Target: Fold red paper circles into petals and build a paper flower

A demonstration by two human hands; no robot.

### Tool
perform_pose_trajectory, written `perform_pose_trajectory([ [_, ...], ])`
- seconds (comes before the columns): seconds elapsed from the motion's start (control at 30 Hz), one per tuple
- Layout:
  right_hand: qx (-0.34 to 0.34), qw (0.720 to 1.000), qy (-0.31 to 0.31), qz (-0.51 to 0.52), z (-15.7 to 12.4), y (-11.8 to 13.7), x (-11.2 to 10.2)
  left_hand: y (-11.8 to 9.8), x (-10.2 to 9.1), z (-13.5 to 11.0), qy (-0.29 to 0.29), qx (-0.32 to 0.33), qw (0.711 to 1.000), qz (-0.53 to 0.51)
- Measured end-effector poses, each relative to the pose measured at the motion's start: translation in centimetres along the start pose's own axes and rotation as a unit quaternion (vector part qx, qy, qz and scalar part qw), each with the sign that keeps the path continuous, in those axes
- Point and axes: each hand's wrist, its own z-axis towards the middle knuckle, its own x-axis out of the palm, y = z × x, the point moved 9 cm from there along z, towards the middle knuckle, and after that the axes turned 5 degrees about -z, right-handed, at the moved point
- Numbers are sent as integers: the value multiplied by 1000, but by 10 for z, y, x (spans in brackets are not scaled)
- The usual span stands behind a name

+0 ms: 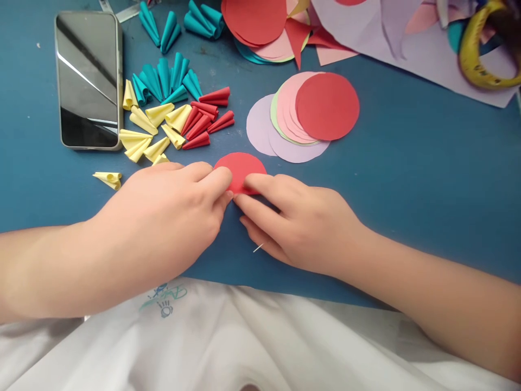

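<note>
A red paper circle (pixel 239 166) is pinched at its near edge between my two hands, at the middle of the view. My left hand (pixel 175 203) has its fingers closed on the left part of that edge. With thumb and fingertips, my right hand (pixel 297 217) presses the circle's right side, its index finger resting on the red surface. The tip of a thin white stick (pixel 258 247) pokes out beneath my right hand's lower fingers; the rest of it is hidden. Just beyond my left hand lie yellow paper cones (pixel 138 144), partly covered by it.
Teal paper cones (pixel 164 76) and red paper cones (pixel 199 125) lie beyond the hands. Overlapping paper circles (pixel 328 106) rest to the right. A phone (pixel 87 81) is at left. Lilac paper scraps (pixel 366 32) and a yellow tape roll (pixel 472 51) occupy the far right.
</note>
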Motion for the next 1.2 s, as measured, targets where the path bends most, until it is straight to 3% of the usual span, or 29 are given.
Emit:
perform_pose_trajectory([
  [0.1,36,999,14,21,2,-4,3,-4,2,3,21,21,997,66],
  [0.23,58,997,38,16,-2,-9,8,-5,0,3,0,17,997,71],
  [0.43,58,996,68,17,-6,-15,6,-1,4,-3,0,-2,1000,-3],
  [0.63,39,999,-19,24,-9,-17,-6,-3,1,0,-21,6,1000,15],
  [0.77,94,993,-22,73,-10,-31,-9,-4,4,4,16,18,1000,2],
  [0.83,167,973,-1,157,-8,-45,-10,0,2,4,14,8,1000,-24],
  [0.93,306,896,38,320,-5,-62,-4,7,-2,4,-5,-15,996,-83],
  [1.03,365,853,45,370,6,-62,4,9,0,5,-4,-14,995,-102],
  [1.07,367,855,51,364,11,-59,8,8,0,5,-7,-11,995,-95],
  [1.2,337,907,78,240,30,-49,21,4,0,5,-38,-10,998,-44],
])
